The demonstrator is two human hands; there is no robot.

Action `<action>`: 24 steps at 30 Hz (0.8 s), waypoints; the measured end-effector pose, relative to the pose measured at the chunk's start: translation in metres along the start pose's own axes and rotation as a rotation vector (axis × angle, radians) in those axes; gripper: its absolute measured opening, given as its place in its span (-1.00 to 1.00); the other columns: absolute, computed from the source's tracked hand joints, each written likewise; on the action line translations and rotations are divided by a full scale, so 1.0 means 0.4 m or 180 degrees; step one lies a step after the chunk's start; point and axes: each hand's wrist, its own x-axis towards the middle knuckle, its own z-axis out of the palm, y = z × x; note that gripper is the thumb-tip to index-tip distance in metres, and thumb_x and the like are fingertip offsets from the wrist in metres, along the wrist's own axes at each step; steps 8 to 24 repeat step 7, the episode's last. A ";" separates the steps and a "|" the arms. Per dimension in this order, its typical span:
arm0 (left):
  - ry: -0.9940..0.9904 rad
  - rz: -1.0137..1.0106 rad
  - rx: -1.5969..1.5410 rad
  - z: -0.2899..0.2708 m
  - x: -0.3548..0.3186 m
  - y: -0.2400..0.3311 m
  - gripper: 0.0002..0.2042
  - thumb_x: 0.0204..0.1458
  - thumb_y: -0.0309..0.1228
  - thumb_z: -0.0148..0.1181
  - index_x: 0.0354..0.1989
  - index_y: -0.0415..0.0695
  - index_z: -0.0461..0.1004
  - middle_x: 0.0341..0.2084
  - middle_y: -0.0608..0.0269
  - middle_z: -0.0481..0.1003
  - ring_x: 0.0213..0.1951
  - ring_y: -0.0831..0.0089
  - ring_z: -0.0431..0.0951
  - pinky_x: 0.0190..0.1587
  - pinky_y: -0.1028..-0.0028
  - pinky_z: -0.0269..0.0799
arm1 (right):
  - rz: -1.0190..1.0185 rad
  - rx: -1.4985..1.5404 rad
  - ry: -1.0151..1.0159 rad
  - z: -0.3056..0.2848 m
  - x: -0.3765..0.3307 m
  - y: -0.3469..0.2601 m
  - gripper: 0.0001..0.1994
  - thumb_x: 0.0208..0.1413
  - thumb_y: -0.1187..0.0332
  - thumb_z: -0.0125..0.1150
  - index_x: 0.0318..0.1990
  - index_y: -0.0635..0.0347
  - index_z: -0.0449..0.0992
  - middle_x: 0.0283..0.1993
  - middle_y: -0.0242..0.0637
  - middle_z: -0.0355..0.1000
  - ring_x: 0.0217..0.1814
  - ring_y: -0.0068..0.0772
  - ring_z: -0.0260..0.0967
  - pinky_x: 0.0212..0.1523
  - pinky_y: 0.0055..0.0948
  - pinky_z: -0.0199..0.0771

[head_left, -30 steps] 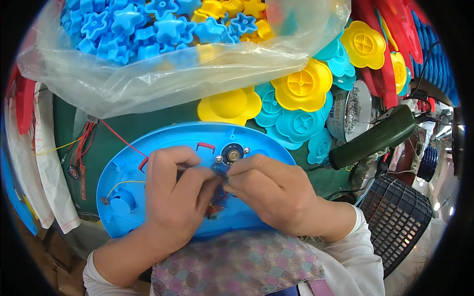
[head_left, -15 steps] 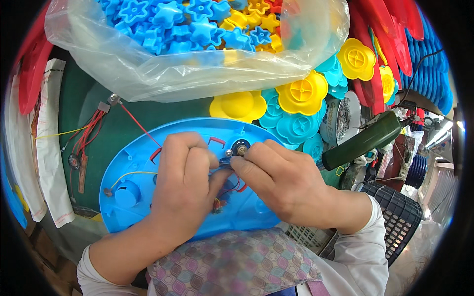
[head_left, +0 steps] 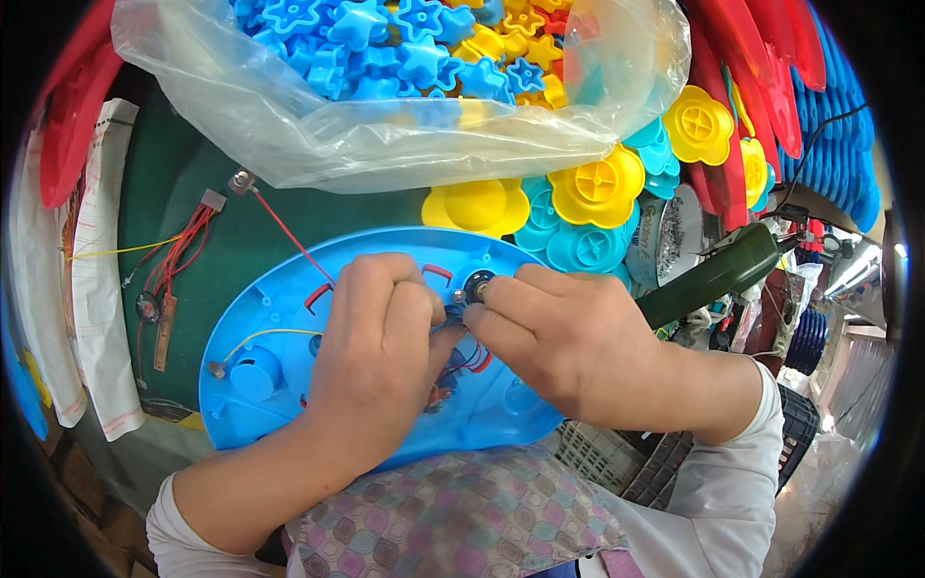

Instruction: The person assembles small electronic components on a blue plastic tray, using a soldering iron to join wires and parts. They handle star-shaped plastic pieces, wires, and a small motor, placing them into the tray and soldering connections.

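Observation:
A rounded blue plastic shell [head_left: 279, 378] lies in front of me with its ribbed inside up. Over its middle, my left hand [head_left: 374, 352] is closed, thumb and fingertips pinched together. Close beside it, my right hand [head_left: 568, 352] has its fingers closed too, fingertips nearly meeting the left hand's. What either pinches is hidden; thin wires run below the fingertips. A small round dark speaker-like part [head_left: 477, 286] sits in the shell by my right fingertips. A red wire [head_left: 289, 236] reaches into the shell from a small metal part, and a pale yellow wire [head_left: 265, 335] lies inside.
A clear plastic bag [head_left: 318, 144] of blue and yellow star pieces [head_left: 424, 60] stands at the back. Yellow and teal flower discs [head_left: 597, 185] lie to its right, near a dark green handle-like tool [head_left: 713, 277]. A red wire bundle [head_left: 193, 231] lies left on the green table.
The whole view has shifted slightly, with most things appearing farther right. Both hands keep their pinch over the shell; the right fingers now partly cover the round dark part's edge.

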 end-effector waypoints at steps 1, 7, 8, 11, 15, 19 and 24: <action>-0.0008 -0.0013 -0.0007 0.000 0.000 0.001 -0.62 -0.26 -0.67 0.46 -0.31 -0.19 0.37 -0.21 0.05 0.34 -0.21 0.08 0.44 -0.20 0.22 0.43 | 0.0041 0.0034 -0.0041 -0.002 -0.002 0.006 -0.68 -0.19 0.41 0.25 -0.18 0.26 0.51 -0.27 -0.34 0.31 -0.28 -0.36 0.39 -0.47 -0.41 0.46; -0.0051 -0.0021 0.0006 -0.001 0.001 0.001 -0.62 -0.25 -0.66 0.47 -0.29 -0.19 0.38 -0.20 0.04 0.34 -0.20 0.06 0.45 -0.17 0.22 0.44 | -0.0191 -0.0103 -0.0412 -0.027 0.015 0.009 -0.63 -0.17 0.41 0.26 -0.11 0.22 0.50 -0.22 -0.35 0.36 -0.21 -0.34 0.43 -0.46 -0.37 0.49; -0.0051 -0.0021 0.0006 -0.001 0.001 0.001 -0.62 -0.25 -0.66 0.47 -0.29 -0.19 0.38 -0.20 0.04 0.34 -0.20 0.06 0.45 -0.17 0.22 0.44 | -0.0191 -0.0103 -0.0412 -0.027 0.015 0.009 -0.63 -0.17 0.41 0.26 -0.11 0.22 0.50 -0.22 -0.35 0.36 -0.21 -0.34 0.43 -0.46 -0.37 0.49; -0.0051 -0.0021 0.0006 -0.001 0.001 0.001 -0.62 -0.25 -0.66 0.47 -0.29 -0.19 0.38 -0.20 0.04 0.34 -0.20 0.06 0.45 -0.17 0.22 0.44 | -0.0191 -0.0103 -0.0412 -0.027 0.015 0.009 -0.63 -0.17 0.41 0.26 -0.11 0.22 0.50 -0.22 -0.35 0.36 -0.21 -0.34 0.43 -0.46 -0.37 0.49; -0.0051 -0.0021 0.0006 -0.001 0.001 0.001 -0.62 -0.25 -0.66 0.47 -0.29 -0.19 0.38 -0.20 0.04 0.34 -0.20 0.06 0.45 -0.17 0.22 0.44 | -0.0191 -0.0103 -0.0412 -0.027 0.015 0.009 -0.63 -0.17 0.41 0.26 -0.11 0.22 0.50 -0.22 -0.35 0.36 -0.21 -0.34 0.43 -0.46 -0.37 0.49; -0.0051 -0.0021 0.0006 -0.001 0.001 0.001 -0.62 -0.25 -0.66 0.47 -0.29 -0.19 0.38 -0.20 0.04 0.34 -0.20 0.06 0.45 -0.17 0.22 0.44 | -0.0191 -0.0103 -0.0412 -0.027 0.015 0.009 -0.63 -0.17 0.41 0.26 -0.11 0.22 0.50 -0.22 -0.35 0.36 -0.21 -0.34 0.43 -0.46 -0.37 0.49; -0.0051 -0.0021 0.0006 -0.001 0.001 0.001 -0.62 -0.25 -0.66 0.47 -0.29 -0.19 0.38 -0.20 0.04 0.34 -0.20 0.06 0.45 -0.17 0.22 0.44 | -0.0191 -0.0103 -0.0412 -0.027 0.015 0.009 -0.63 -0.17 0.41 0.26 -0.11 0.22 0.50 -0.22 -0.35 0.36 -0.21 -0.34 0.43 -0.46 -0.37 0.49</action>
